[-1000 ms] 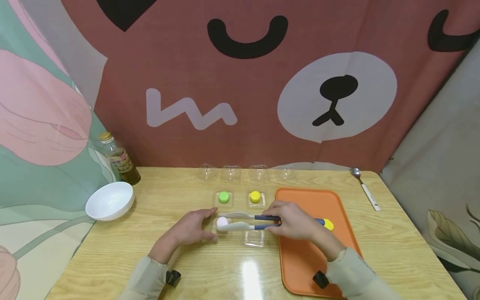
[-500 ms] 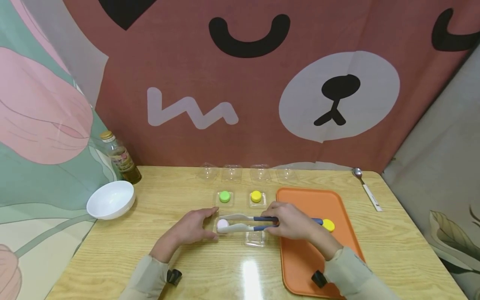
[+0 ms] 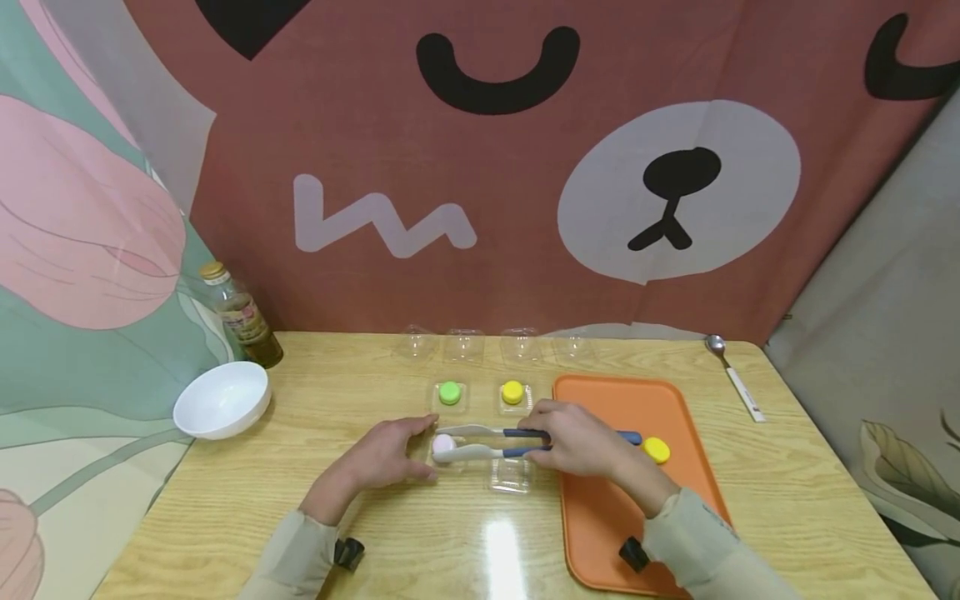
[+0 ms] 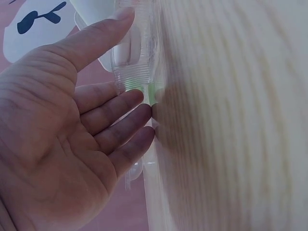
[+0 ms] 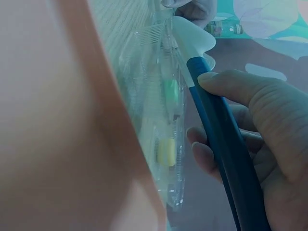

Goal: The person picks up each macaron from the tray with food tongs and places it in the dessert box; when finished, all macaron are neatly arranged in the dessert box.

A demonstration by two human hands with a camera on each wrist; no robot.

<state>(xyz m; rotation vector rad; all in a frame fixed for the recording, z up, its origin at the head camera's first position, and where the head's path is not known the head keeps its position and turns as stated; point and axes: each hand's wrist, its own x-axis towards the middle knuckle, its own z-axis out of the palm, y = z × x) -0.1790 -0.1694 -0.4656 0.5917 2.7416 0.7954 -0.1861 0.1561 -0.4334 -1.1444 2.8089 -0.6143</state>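
Tongs [image 3: 468,453] slid a hair left w/ the R hand [image 3: 579,442] since the last frame or two, so their back end no longer covers part of the yellow macaron [image 3: 657,451] on the orange tray [image 3: 607,525]; that's abt it on my remote feed. R hand has the blue handles pinched btwn thumb and fingers. L hand [image 3: 382,457] is loosely spread just beside the clear plastic base [image 4: 132,74]; can't tell if it's touching. Pink macaron [image 3: 442,443] is at that base, btwn the tong arms, but idk from my angle if the tips bite on it or if it's just sitting on the plastic. Handling-wise imo: prob super light, dry, crumbly if it's real, so I'd want min pressure. Best hold is low on the round sides, one arm each side, straight across the middle; go off-centre and it'd likely roll out bc the tips look smooth. Base looks thin n flimsy, prob skids on the counter [image 3: 405,533] w/ any nudge, so I'd steady it by the rim.
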